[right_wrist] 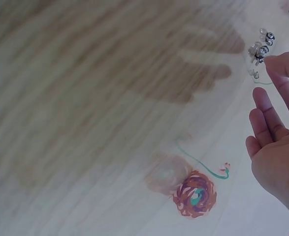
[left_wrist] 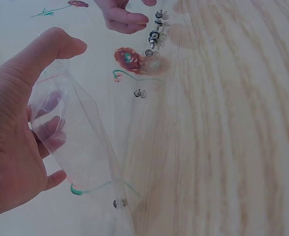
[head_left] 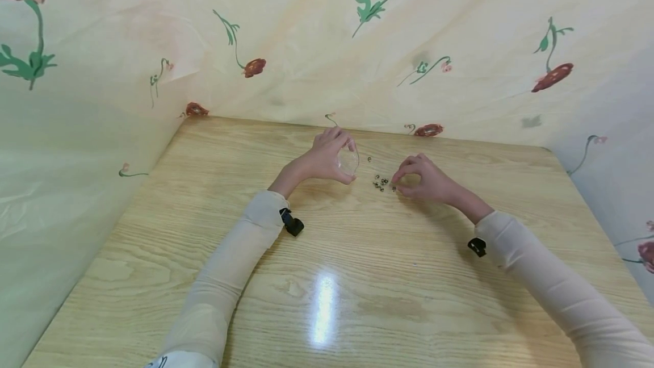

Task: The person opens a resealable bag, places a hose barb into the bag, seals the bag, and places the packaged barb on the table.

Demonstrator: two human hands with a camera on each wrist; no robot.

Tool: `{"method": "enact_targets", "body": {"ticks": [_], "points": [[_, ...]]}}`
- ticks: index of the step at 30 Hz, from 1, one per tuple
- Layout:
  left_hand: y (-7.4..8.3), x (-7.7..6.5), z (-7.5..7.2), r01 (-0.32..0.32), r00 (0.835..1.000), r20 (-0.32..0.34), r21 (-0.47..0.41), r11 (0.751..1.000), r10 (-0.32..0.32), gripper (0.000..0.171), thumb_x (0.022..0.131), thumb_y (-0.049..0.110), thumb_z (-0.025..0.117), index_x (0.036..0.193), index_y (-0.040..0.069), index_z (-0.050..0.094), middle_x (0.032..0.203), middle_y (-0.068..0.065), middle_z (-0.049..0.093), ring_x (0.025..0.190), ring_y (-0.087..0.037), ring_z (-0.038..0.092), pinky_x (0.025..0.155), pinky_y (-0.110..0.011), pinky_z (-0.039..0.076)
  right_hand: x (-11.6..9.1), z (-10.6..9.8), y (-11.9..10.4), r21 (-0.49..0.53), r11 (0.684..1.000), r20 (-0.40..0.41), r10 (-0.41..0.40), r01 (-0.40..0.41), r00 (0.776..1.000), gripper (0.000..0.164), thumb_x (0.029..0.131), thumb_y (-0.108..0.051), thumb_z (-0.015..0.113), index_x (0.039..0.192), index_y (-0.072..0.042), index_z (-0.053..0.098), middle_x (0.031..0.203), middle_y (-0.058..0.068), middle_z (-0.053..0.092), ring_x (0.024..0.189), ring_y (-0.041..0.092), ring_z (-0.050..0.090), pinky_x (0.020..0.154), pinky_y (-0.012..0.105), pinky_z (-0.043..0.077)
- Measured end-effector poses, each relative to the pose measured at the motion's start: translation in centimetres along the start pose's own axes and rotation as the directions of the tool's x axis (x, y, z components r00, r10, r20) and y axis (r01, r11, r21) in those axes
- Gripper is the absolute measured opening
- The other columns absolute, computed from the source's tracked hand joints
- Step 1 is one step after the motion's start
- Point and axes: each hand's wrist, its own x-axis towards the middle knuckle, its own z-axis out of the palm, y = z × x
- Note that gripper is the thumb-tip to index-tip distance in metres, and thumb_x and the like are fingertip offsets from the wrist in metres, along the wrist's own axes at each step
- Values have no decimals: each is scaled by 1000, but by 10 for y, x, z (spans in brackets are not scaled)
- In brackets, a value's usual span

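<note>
My left hand (head_left: 327,155) grips a clear plastic bag (left_wrist: 80,123) with a thin red line near its mouth, thumb on one side and fingers on the other. Just right of the bag, a loose cluster of small metal pieces (head_left: 383,182) with dark rings lies on the table. My right hand (head_left: 424,179) reaches to the right side of this cluster, its thumb and index fingertips close together, with a gap between them in the left wrist view. One stray metal piece (head_left: 369,159) lies nearer the bag. In the right wrist view, the fingertips (right_wrist: 274,61) overlap the cluster's edge.
The wood-grain table (head_left: 357,266) is glossy and reflects a bright light toward its front. A floral sheet (head_left: 306,38) hangs along the back and both sides. Black straps (head_left: 291,222) sit on both sleeved wrists.
</note>
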Motion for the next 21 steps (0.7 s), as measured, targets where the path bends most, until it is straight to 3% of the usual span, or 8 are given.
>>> {"method": "enact_targets", "body": {"ticks": [12, 21], "points": [[-2, 0, 2, -5, 1000, 6, -3, 1000, 5, 61, 76, 36, 84, 119, 7, 51, 126, -16, 46, 117, -26, 35, 105, -50, 25, 2, 3, 6, 27, 999, 22, -37, 36, 999, 17, 83, -1, 78, 95, -13, 79, 105, 11, 68, 103, 30, 47, 99, 52, 28], [-2, 2, 3, -4, 1000, -7, 13, 1000, 4, 56, 74, 35, 85, 113, 15, 49, 124, -12, 47, 118, -26, 35, 106, -51, 25, 5, 8, 3, -41, 997, 14, -60, 61, 998, 20, 76, 0, 78, 92, -13, 77, 104, 10, 68, 98, 26, 44, 88, 41, 28]]}}
